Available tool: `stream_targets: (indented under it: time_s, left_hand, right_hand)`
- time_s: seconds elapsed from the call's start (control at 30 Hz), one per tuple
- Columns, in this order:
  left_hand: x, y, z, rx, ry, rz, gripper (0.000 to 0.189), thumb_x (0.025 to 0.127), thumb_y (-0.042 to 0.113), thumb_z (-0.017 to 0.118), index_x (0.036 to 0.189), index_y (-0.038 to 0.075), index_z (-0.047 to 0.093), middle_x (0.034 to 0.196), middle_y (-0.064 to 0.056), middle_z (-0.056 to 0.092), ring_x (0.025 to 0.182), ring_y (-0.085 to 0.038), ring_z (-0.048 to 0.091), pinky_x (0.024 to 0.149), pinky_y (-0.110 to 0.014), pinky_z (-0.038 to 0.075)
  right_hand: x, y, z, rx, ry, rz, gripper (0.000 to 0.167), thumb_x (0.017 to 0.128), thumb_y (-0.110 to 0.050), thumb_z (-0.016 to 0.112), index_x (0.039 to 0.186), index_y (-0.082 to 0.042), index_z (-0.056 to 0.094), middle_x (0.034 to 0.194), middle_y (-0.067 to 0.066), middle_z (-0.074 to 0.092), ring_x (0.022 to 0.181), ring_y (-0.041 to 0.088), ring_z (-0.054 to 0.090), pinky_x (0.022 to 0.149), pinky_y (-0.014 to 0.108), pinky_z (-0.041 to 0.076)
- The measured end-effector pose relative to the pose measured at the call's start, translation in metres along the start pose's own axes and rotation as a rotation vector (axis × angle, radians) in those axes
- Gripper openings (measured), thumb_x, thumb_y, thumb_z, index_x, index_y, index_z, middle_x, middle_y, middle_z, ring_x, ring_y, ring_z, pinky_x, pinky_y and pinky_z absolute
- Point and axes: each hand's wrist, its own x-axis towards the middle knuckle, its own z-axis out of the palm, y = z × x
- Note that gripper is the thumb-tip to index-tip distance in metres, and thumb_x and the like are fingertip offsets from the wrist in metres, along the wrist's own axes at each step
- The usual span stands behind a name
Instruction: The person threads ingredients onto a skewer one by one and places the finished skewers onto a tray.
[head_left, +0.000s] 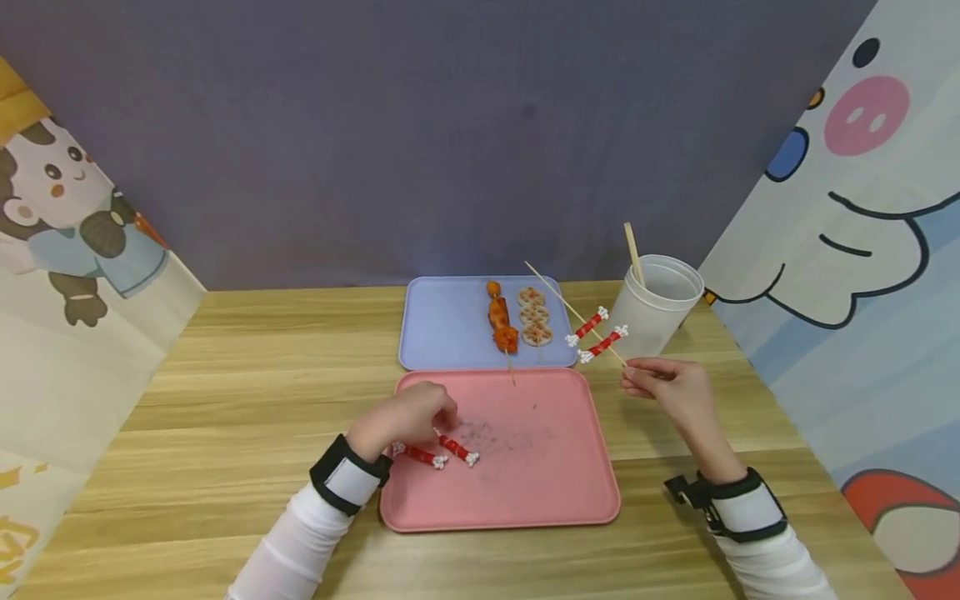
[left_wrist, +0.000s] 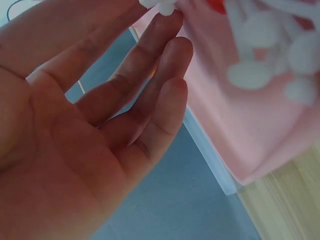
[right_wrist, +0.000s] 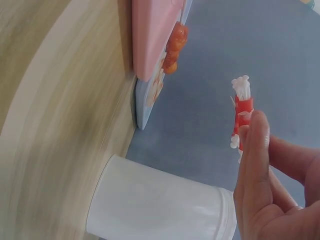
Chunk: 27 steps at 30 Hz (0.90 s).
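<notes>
My right hand (head_left: 671, 387) pinches the lower end of a thin bamboo skewer (head_left: 557, 293) between thumb and fingertips. Two red-wrapped enoki mushroom rolls (head_left: 603, 343) with white ends are threaded crosswise on it, also visible beyond the fingers in the right wrist view. Over the left part of the pink tray (head_left: 525, 504), my left hand (head_left: 405, 412) pinches the end of an enoki mushroom roll (head_left: 457, 450) with thumb and index finger; white tips show at the fingertips in the left wrist view. Another enoki mushroom roll (head_left: 423, 456) lies beside it on the tray.
Behind the pink tray, a pale blue tray (head_left: 438, 325) bears an orange-brown skewer (head_left: 498, 315) and a lotus-slice skewer (head_left: 535, 315). A white cup (head_left: 648, 321) with a wooden stick (head_left: 633, 252) stands at the right. A grey panel (head_left: 450, 142) rises behind the table.
</notes>
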Motion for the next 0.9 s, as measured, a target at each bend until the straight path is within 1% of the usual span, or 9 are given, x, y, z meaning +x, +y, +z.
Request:
stream_targets:
  time_s: [0.13,0.33,0.47,0.63,0.9]
  left_hand:
    - [-0.0017,0.0016,0.0021,0.024,0.011,-0.019,0.016,0.069,0.004,0.080,0.076,0.014,0.070,0.076,0.004,0.063,0.074,-0.011,0.054,0.069,-0.027,0.048]
    - [-0.0037,0.0029,0.0022,0.025,0.031,-0.026,0.019,0.070,-0.002,0.075,0.068,0.015,0.067,0.071,0.004,0.061,0.069,-0.011,0.051,0.063,-0.026,0.046]
    - [-0.0034,0.0027,0.0024,0.028,0.047,-0.013,0.020,0.070,-0.005,0.073,0.066,0.014,0.067,0.067,0.004,0.060,0.065,-0.009,0.050,0.060,-0.024,0.045]
    - [-0.0022,0.0014,0.0042,0.042,0.055,-0.008,0.020,0.070,-0.004,0.073,0.065,0.014,0.066,0.065,0.006,0.058,0.064,-0.009,0.049,0.059,-0.023,0.044]
    - [-0.0026,0.0017,0.0033,0.038,0.048,-0.012,0.022,0.068,-0.007,0.070,0.064,0.015,0.066,0.065,0.008,0.056,0.064,-0.010,0.050,0.059,-0.024,0.045]
  right_hand:
    - [0.0004,-0.0012,-0.0011,-0.012,0.005,0.010,0.044,0.075,-0.032,0.079,0.104,0.001,0.070,0.086,0.014,0.073,0.075,0.028,0.072,0.065,0.036,0.057]
    - [0.0010,-0.0021,-0.0012,-0.026,0.013,0.015,0.045,0.075,-0.034,0.079,0.104,-0.001,0.070,0.086,0.015,0.073,0.076,0.028,0.072,0.066,0.035,0.057]
    - [0.0006,-0.0031,-0.0017,-0.023,0.011,0.020,0.045,0.075,-0.034,0.079,0.104,-0.001,0.070,0.086,0.014,0.073,0.076,0.028,0.072,0.066,0.035,0.057]
    - [0.0002,-0.0033,-0.0017,-0.007,-0.003,0.018,0.045,0.075,-0.032,0.079,0.104,0.001,0.070,0.085,0.014,0.073,0.076,0.028,0.072,0.066,0.036,0.057]
    - [0.0007,-0.0019,-0.0012,-0.012,-0.012,0.019,0.045,0.076,-0.032,0.079,0.105,0.001,0.070,0.086,0.013,0.073,0.076,0.027,0.072,0.066,0.035,0.057]
